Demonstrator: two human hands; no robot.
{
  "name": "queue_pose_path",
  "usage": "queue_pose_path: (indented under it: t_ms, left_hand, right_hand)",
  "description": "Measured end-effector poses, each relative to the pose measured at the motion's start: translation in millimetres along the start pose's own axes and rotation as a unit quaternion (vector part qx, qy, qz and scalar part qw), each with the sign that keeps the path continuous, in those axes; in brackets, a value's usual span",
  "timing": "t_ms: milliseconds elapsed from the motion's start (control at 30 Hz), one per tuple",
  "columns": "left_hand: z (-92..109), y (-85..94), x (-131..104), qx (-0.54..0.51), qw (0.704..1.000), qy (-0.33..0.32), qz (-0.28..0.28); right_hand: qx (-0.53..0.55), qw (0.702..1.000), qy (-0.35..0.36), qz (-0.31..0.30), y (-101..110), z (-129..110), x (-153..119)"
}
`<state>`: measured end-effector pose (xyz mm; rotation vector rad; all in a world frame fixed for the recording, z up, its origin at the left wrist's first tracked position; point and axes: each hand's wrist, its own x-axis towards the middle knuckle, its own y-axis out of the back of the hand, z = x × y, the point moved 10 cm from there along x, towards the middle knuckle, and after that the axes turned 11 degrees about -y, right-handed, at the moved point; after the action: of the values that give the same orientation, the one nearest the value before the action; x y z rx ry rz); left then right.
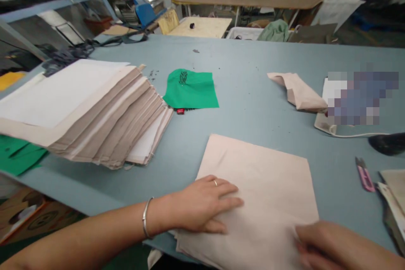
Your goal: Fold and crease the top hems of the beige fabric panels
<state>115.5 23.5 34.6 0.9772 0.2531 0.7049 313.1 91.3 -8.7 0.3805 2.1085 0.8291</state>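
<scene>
My left hand [210, 206], with a ring and a bracelet, lies with fingers spread on a beige cloth piece [262, 173]. This cloth is roughly square and lies at the front edge of the blue-grey table, with more layers showing under its lower left corner. At its lower right side, my right hand [329, 242] is smeared by motion. Its fingers look bent, but whether they grip the cloth I cannot make out.
A tall leaning stack of beige and white cloth pieces [104, 122] stands at left. Behind it lies a green cloth piece [193, 90]. A crumpled beige piece [299, 93], pink thread snips [365, 175], a black object [389, 143] and folded cloth [394, 190] lie at right.
</scene>
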Motion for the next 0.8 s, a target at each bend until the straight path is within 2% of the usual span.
queue_pose_path:
  t_ms: [67, 167, 233, 300, 367, 467, 533, 600, 633, 667, 700, 800]
  left_hand:
    - [17, -8.9, -2, 0.017, 1.000, -0.015, -0.019]
    - [21, -6.4, -8, -0.014, 1.000, -0.009, 0.008]
    - [5, 6.3, -16, -0.049, 0.996, 0.037, 0.065]
    - [-25, 25.9, -32, -0.092, 0.974, 0.130, 0.162]
    - [-65, 40.0, -60, -0.164, 0.914, 0.246, 0.276]
    - [-113, 33.7, -96, -0.317, 0.775, 0.373, 0.399]
    - [-130, 23.2, -102, -0.399, 0.705, 0.398, 0.431]
    - [-137, 15.8, -98, -0.441, 0.674, 0.406, 0.432]
    - [-138, 12.2, -93, -0.453, 0.671, 0.410, 0.420]
    - [-139, 9.1, -87, -0.456, 0.681, 0.413, 0.397]
    - [-138, 7.3, -79, -0.447, 0.705, 0.413, 0.364]
    - [-141, 17.3, -53, -0.313, 0.822, 0.393, 0.269]
  right_hand:
    - [-0.021, 0.999, 0.039, -0.004, 20, -43, 43]
    - [-0.045, 0.987, 0.117, 0.104, 54, -107, 104]
    - [-0.102, 0.972, 0.154, 0.145, 55, -138, 131]
    - [-0.178, 0.958, 0.167, 0.148, 44, -156, 147]
    - [-0.223, 0.950, 0.165, 0.141, 34, -161, 152]
    - [-0.227, 0.951, 0.159, 0.135, 28, -158, 151]
    - [-0.219, 0.953, 0.159, 0.135, 27, -155, 151]
    - [-0.208, 0.956, 0.158, 0.134, 26, -153, 151]
    - [-0.199, 0.958, 0.158, 0.134, 26, -153, 152]
    - [-0.187, 0.960, 0.159, 0.134, 27, -152, 152]
    - [-0.168, 0.963, 0.163, 0.133, 28, -152, 151]
    - [-0.060, 0.971, 0.204, 0.112, 35, -149, 145]
